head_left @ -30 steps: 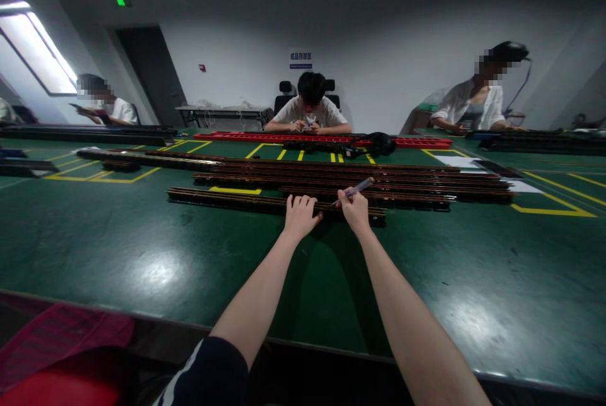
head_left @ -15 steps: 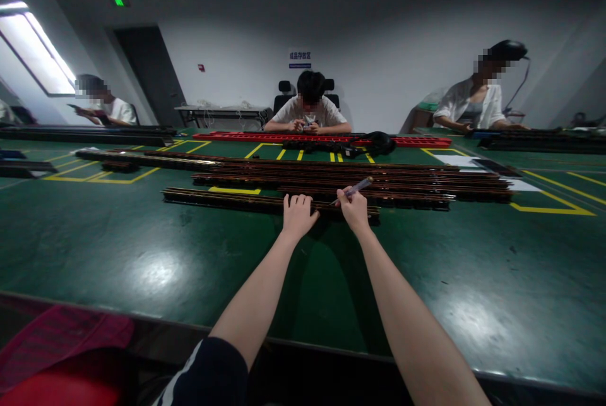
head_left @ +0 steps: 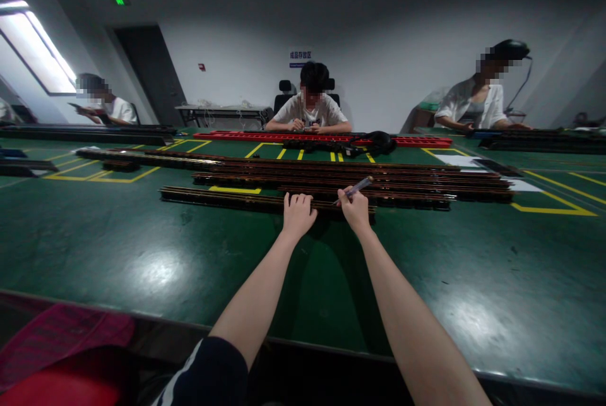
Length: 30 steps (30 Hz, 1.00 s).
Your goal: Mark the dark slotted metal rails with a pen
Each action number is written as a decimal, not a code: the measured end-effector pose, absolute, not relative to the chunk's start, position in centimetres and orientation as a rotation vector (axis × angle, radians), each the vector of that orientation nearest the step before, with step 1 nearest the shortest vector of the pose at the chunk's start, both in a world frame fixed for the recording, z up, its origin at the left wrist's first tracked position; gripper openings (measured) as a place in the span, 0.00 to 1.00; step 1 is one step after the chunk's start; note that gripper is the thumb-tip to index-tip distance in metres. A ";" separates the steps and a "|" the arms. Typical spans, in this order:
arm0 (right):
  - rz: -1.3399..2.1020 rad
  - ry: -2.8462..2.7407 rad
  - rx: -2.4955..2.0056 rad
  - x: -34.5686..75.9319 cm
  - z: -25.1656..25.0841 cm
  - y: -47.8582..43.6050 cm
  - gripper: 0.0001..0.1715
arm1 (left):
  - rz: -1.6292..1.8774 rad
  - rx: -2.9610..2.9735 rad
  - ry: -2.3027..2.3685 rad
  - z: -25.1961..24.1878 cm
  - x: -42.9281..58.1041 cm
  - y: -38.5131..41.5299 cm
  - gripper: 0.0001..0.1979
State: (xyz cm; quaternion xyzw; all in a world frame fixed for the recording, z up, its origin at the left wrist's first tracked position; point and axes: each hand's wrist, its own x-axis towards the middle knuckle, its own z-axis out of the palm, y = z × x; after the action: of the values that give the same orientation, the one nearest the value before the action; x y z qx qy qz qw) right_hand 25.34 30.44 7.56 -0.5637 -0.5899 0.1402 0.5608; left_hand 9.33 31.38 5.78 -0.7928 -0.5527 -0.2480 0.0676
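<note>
A long dark rail (head_left: 222, 198) with thin copper-coloured edges lies across the green table in front of me. My left hand (head_left: 298, 211) is closed over the rail, fingers curled across its top and thumb on the near side. In my right hand (head_left: 354, 207) is a slim screwdriver (head_left: 360, 186) with a see-through handle, gripped like a pen. Its thin shaft slants down and left, the tip close to the rail between my hands. Whether the tip touches cannot be made out. My right hand hides part of the rail's right end.
Just beyond lies a bundle of several similar rails (head_left: 416, 182). Farther back are a red slotted rail (head_left: 227, 136) and a coiled black cable (head_left: 376, 142). White papers (head_left: 525, 185) lie at the right. Co-workers sit across the table, one opposite me (head_left: 312, 109).
The front rail has slid slightly to the left under my hands. My hands and the screwdriver have barely moved. The person opposite has shifted their head and hands a little.
</note>
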 end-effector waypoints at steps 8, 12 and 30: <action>0.330 -1.400 -1.328 25.3 7.5 30.5 0.22 | -0.734 -2.424 -1.630 6.1 9.2 31.1 0.18; 0.330 -1.408 -1.343 25.3 7.5 30.5 0.21 | -0.728 -2.427 -1.616 6.0 9.2 31.1 0.17; 0.296 -1.369 -1.355 25.7 7.5 30.5 0.23 | -0.755 -2.434 -1.610 5.6 9.1 31.5 0.17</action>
State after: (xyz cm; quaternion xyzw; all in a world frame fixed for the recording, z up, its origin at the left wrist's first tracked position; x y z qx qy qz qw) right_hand 25.74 30.48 7.48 -0.5751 -0.5812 0.1257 0.5619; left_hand 9.14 31.49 5.58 -0.8059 -0.5330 -0.2499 0.0634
